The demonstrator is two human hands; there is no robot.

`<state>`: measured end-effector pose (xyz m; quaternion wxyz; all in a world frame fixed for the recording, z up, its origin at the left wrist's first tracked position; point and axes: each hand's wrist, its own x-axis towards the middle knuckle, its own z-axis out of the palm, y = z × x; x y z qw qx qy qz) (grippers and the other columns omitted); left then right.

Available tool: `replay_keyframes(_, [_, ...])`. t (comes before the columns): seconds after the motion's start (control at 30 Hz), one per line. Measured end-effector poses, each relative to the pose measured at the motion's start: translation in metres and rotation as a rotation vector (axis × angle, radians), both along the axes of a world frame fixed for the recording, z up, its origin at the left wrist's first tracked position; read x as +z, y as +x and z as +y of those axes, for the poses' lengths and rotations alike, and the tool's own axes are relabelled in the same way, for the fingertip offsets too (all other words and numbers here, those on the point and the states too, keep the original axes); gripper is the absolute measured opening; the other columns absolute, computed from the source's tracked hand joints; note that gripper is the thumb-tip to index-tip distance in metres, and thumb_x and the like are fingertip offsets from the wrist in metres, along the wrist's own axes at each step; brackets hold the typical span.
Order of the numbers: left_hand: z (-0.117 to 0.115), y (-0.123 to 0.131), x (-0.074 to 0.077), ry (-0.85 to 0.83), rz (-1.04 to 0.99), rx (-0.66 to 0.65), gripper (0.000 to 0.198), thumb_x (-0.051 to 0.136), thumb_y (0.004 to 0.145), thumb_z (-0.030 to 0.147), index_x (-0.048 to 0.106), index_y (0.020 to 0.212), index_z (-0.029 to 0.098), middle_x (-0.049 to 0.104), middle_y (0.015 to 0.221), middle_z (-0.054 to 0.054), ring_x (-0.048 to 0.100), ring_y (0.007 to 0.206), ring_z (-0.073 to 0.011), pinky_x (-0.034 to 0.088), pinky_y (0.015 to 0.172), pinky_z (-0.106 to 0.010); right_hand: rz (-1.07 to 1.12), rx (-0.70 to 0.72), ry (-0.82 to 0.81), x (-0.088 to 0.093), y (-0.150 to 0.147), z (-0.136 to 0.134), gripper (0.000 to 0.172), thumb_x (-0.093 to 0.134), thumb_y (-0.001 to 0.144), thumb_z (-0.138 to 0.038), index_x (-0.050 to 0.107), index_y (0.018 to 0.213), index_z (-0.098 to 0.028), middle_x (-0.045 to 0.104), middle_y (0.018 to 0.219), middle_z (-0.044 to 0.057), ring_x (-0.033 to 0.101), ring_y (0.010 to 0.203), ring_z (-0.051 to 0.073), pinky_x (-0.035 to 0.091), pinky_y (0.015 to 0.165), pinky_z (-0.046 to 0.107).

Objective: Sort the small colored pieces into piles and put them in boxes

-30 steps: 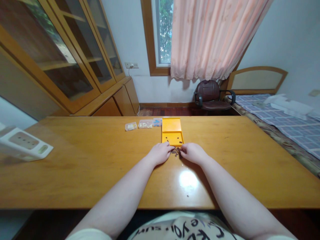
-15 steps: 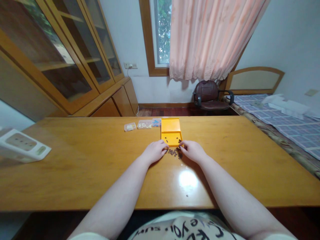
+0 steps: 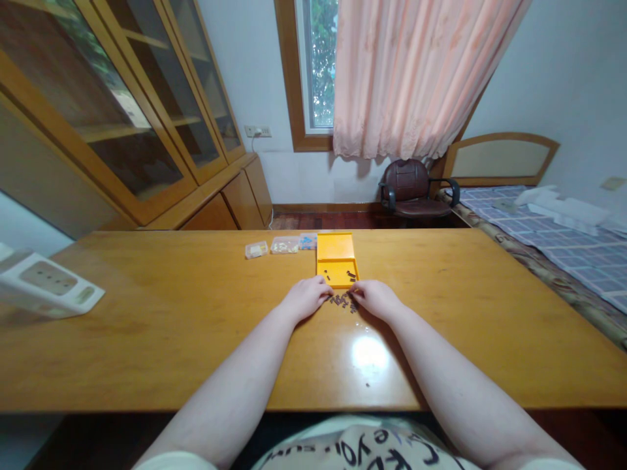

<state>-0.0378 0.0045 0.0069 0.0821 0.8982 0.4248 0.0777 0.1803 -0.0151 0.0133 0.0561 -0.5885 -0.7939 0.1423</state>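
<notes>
An open yellow plastic box (image 3: 335,264) lies on the table, its lid folded back away from me. A few small dark brown pieces (image 3: 351,275) rest inside its near half, at the left and right sides. Just in front of the box is a loose pile of small brown pieces (image 3: 339,300). My left hand (image 3: 308,295) sits at the pile's left edge, fingers bent and closed together. At the right edge is my right hand (image 3: 375,298), thumb and fingers pinched low by the pieces. Whatever either hand pinches is too small to make out.
Clear plastic boxes stand left of the yellow box: one with blue pieces (image 3: 308,241), one with pale pieces (image 3: 285,245), and a smaller one (image 3: 257,250). A white device (image 3: 49,281) is at the table's left. One tiny dark piece (image 3: 368,385) lies near the front edge.
My right hand has drawn back from the box's near right corner to the pile, uncovering brown pieces inside that corner. The left hand has hardly moved. The view has shifted slightly.
</notes>
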Motion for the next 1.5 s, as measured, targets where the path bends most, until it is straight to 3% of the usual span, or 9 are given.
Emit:
replay_keyframes(0.23, [0.0,-0.001,0.001,-0.023,-0.012,0.032,0.013,0.054,0.086,0.026,0.065,0.091,0.024,0.062,0.097,-0.003,0.06,0.085,-0.0173,0.047,0.076,-0.027,0.021,-0.024,0.0,0.003,0.004,0.0,0.025,0.047,0.087,-0.032,0.069,0.096,-0.025,0.071,0.087,0.003,0.062,0.075,0.016,0.038,0.063,0.024])
replay_keyframes(0.67, [-0.001,-0.003,0.003,-0.028,0.001,0.024,0.015,0.052,0.087,0.029,0.065,0.09,0.022,0.063,0.096,-0.004,0.061,0.086,-0.0174,0.047,0.078,-0.027,-0.016,-0.01,-0.008,0.001,0.01,0.0,0.024,0.052,0.085,-0.034,0.072,0.097,-0.03,0.073,0.092,0.002,0.065,0.08,0.018,0.041,0.065,0.025])
replay_keyframes(1.0, [0.0,-0.004,0.005,-0.028,0.015,0.066,0.012,0.054,0.085,0.026,0.065,0.086,0.021,0.063,0.093,-0.004,0.061,0.082,-0.017,0.047,0.076,-0.027,-0.09,0.008,0.023,0.002,0.003,0.0,0.024,0.049,0.087,-0.033,0.071,0.091,-0.025,0.072,0.088,0.004,0.064,0.078,0.018,0.041,0.065,0.024])
replay_keyframes(1.5, [-0.001,-0.002,0.004,-0.024,0.053,0.065,0.013,0.051,0.088,0.027,0.063,0.09,0.02,0.062,0.095,-0.005,0.061,0.083,-0.0172,0.047,0.078,-0.028,-0.025,-0.014,0.004,0.002,-0.001,-0.002,0.017,0.051,0.086,-0.028,0.066,0.09,-0.021,0.07,0.086,0.004,0.062,0.074,0.016,0.036,0.061,0.023])
